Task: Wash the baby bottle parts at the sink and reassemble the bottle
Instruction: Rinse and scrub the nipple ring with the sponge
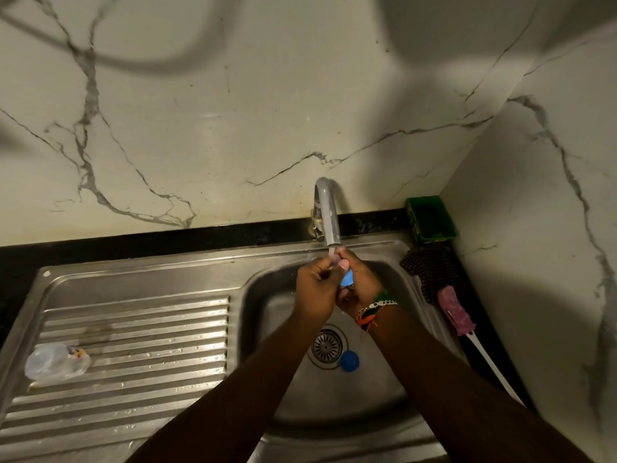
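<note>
Two hands meet under the tap (329, 215), a curved tube of dull grey metal whose mouth points straight down. I see a thin stream of water falling from it onto the fingers. My left hand (315, 289) is curled, its fingertips pinching a small clear part that I cannot make out in detail. My right hand (359, 284) is curled round a blue ring (347, 279) of smooth plastic; only a slice of it shows between the two hands, so I cannot tell which way its axis points. Beaded and braided bands circle the right wrist.

Below, the sink (277, 295) is brushed steel with a round slotted drain (326, 345). A round blue cap (349, 361) lies on the basin floor just beside the drain, flat face up.

On the ribbed steel draining board (133, 329), at its left end, the clear bottle (56, 361) lies on its side, long axis running left to right.

Right of the basin lies a brush (455, 310) with a pink spongy head and a white straight handle running toward me.
</note>
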